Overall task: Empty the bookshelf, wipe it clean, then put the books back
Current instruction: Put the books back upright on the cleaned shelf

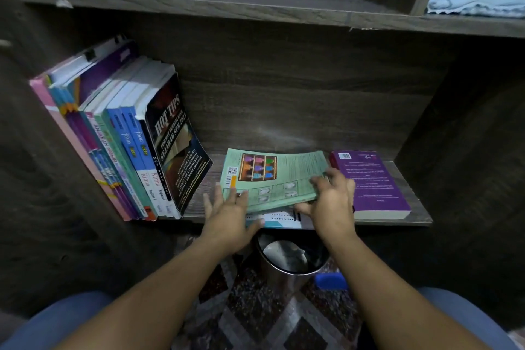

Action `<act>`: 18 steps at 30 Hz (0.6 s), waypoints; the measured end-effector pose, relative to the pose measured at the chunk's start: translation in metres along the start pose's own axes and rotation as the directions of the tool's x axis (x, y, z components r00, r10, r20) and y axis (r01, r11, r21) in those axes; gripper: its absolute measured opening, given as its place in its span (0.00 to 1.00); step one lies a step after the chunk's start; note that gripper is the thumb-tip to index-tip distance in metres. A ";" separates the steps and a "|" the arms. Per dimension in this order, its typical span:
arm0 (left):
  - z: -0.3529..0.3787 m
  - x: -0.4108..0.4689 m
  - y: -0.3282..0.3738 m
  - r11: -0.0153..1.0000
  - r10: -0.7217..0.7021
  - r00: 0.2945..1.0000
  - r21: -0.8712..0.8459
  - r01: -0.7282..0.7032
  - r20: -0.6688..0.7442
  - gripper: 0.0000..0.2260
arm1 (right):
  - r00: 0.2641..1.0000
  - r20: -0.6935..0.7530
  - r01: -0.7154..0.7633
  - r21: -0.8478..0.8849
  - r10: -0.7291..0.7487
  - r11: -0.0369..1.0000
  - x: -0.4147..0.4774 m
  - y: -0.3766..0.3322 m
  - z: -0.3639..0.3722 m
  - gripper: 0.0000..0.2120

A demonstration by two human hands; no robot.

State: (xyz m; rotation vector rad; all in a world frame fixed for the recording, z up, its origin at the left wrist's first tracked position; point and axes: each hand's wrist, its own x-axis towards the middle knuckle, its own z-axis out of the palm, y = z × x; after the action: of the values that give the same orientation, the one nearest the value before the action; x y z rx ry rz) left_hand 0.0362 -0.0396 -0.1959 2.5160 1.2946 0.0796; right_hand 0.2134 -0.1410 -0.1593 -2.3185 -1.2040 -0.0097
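Observation:
A dark wooden bookshelf [284,111] holds a row of leaning books [122,145] at the left, the outermost a black "Hot Tips" book [177,150]. In the middle lies a green book [272,176] on top of a white and teal one [281,219]. My left hand [230,216] rests with straight fingers on the green book's near left corner. My right hand [331,199] curls its fingers over the book's right edge. A purple book [372,182] lies flat to the right.
A light blue cloth [477,0] lies folded in the upper right compartment. Below the shelf stands a metal waste bin [289,261] on a patterned floor, with a blue object [331,281] beside it. My knees show at the bottom corners.

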 end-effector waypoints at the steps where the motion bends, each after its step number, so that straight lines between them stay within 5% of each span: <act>1: -0.003 -0.001 0.005 0.999 0.039 0.997 -0.004 -0.040 -0.070 0.33 | 0.993 -0.066 0.096 0.007 -0.095 0.995 0.000 -0.001 0.001 0.31; 5: -0.022 -0.003 0.022 0.978 0.183 0.933 -0.037 -0.204 -0.311 0.25 | 0.837 -0.315 0.473 0.002 -0.448 0.881 -0.006 -0.014 0.011 0.22; 9: -0.037 -0.001 0.014 0.953 0.067 0.901 -0.239 -0.185 -0.429 0.25 | 0.808 -0.361 0.560 0.226 -0.465 0.797 -0.007 -0.037 0.014 0.30; 13: -0.045 -0.003 0.011 0.874 -0.051 0.809 -0.418 -0.248 -0.586 0.23 | 0.895 -0.118 0.445 0.177 -0.430 0.878 -0.008 -0.036 0.022 0.29; 18: -0.072 -0.014 0.012 0.852 -0.230 0.670 -0.479 -0.213 -0.706 0.31 | 0.851 0.267 0.453 0.063 -0.453 0.889 -0.010 -0.038 0.041 0.28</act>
State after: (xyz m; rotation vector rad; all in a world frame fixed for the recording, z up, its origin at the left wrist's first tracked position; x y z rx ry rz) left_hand 0.0237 -0.0393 -0.1222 1.9951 1.2746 1.4142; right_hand 0.1694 -0.1125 -0.1801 -2.0256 -1.8734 0.1500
